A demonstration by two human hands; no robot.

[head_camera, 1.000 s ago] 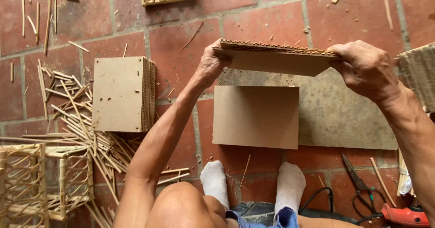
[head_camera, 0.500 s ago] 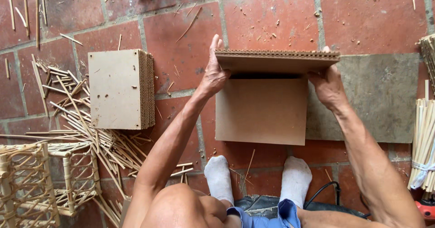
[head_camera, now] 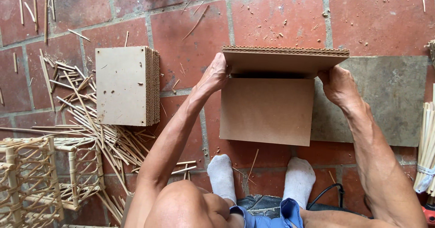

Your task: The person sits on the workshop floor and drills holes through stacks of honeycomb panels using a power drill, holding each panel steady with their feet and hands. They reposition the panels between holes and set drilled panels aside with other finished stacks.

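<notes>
Cardboard stack (head_camera: 284, 60) held between left grip (head_camera: 215, 75) and right grip (head_camera: 336, 85).

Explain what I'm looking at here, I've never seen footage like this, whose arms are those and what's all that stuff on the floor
The picture comes from a camera worn on a person's head, looking straight down, so the arms are that person's own. The left hand and right hand grip the two ends of a stack of corrugated cardboard sheets, held above a single flat cardboard sheet that lies on the red tile floor. The person's feet in white socks show at the bottom. To the left sits a second cardboard stack, with scattered thin wooden sticks and a woven cane frame. A bundle of sticks lies at the right edge.
</notes>
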